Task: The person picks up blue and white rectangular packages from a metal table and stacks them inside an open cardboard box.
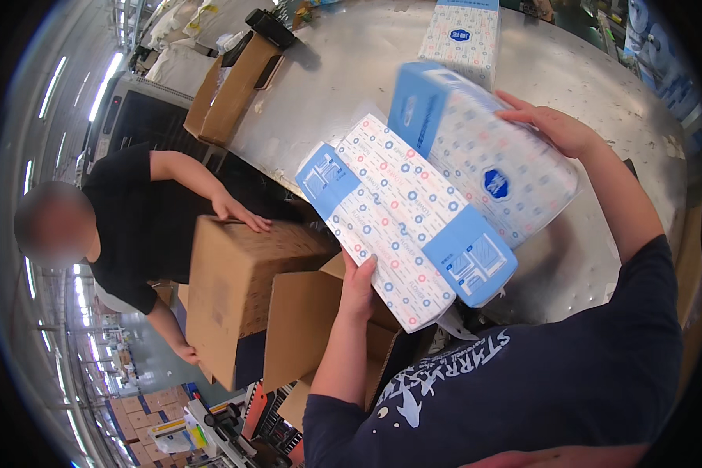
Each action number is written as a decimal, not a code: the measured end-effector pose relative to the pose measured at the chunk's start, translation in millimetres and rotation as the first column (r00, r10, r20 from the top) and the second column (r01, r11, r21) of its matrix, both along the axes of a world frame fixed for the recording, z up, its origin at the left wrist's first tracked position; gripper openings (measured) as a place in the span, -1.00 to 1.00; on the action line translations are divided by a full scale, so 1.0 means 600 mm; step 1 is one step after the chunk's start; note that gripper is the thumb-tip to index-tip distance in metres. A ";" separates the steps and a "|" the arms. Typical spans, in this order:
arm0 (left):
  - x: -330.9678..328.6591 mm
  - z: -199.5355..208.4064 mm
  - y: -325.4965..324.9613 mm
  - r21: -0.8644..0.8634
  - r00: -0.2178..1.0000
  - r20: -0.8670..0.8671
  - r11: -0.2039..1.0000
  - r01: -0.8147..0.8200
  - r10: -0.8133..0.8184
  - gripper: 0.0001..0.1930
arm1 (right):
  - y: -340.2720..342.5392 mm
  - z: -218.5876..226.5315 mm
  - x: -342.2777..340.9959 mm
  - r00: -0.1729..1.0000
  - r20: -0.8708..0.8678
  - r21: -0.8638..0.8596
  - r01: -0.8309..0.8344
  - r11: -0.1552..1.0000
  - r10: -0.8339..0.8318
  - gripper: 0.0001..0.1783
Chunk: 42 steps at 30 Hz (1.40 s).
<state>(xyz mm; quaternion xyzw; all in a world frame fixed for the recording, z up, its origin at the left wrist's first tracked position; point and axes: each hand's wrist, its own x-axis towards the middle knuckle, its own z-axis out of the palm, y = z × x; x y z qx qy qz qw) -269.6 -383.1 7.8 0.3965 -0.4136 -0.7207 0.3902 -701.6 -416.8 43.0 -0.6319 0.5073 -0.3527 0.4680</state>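
My left hand grips the lower left edge of a white pack with blue end bands and small coloured prints, its thumb on the near face. A second pack, white with a blue end and a blue badge, leans behind it, partly covered by the first. My right hand holds that pack by its upper right edge, fingers stretched along the top. Both packs are tilted over the metal table. Beneath my left forearm stands an open cardboard box, its inside mostly hidden.
On my left another person grasps a brown cardboard box with both hands. Another white-and-blue pack lies on the far side of the metal table. A narrow open carton sits at the table's left edge. Stacked cartons stand farther off.
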 end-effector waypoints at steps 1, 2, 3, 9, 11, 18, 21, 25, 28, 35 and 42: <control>-0.005 0.006 -0.002 0.047 0.996 0.090 0.999 0.017 -0.021 -0.23 | -0.004 0.012 0.015 0.993 -0.101 -0.158 -0.074 0.985 0.059 -0.26; -0.013 0.014 -0.007 0.094 0.983 0.178 0.995 0.029 -0.046 -0.24 | -0.008 0.020 0.027 0.973 -0.209 -0.305 -0.160 0.939 0.098 -0.25; -0.014 0.027 -0.012 0.144 0.961 0.261 0.988 0.055 -0.092 -0.24 | -0.014 0.009 0.051 0.991 0.123 -0.031 -0.053 0.998 0.057 -0.28; -0.003 -0.056 0.006 0.142 0.989 -0.115 0.984 0.108 -0.092 -0.21 | -0.067 -0.053 0.116 0.674 0.736 0.382 -0.329 0.863 -0.069 -0.30; -0.004 -0.051 0.005 0.062 0.994 -0.101 0.997 0.039 -0.033 -0.22 | -0.068 -0.038 0.119 0.700 0.714 0.256 -0.292 0.922 0.023 -0.26; 0.079 0.131 0.054 -0.459 0.952 -0.031 0.842 -0.285 0.305 -0.35 | 0.003 0.133 0.171 0.709 0.636 -0.173 -0.255 0.951 0.305 -0.28; 0.269 0.257 0.124 -0.679 0.922 0.019 0.682 -0.271 0.386 -0.45 | 0.063 0.104 0.262 0.804 0.379 -0.322 -0.350 0.880 0.458 -0.41; 0.572 0.387 0.211 -0.415 0.982 0.119 0.906 -0.086 0.148 -0.29 | 0.217 0.135 0.465 0.622 -0.156 -0.254 -0.776 0.577 0.768 -0.50; 0.533 0.319 0.250 0.008 0.772 0.588 0.956 0.293 -0.242 -0.04 | 0.230 0.068 0.459 0.202 -0.304 -0.159 -0.974 0.160 0.931 -0.45; 0.492 -0.180 0.330 0.199 0.522 0.804 0.956 0.215 -0.285 -0.08 | 0.262 0.072 0.504 0.750 -0.416 0.025 -0.557 0.830 0.515 -0.53; 0.483 -0.150 0.472 -0.090 -0.155 0.953 0.733 0.674 0.260 -0.13 | 0.307 -0.019 0.289 0.829 -0.548 0.141 0.223 0.964 -0.112 -0.57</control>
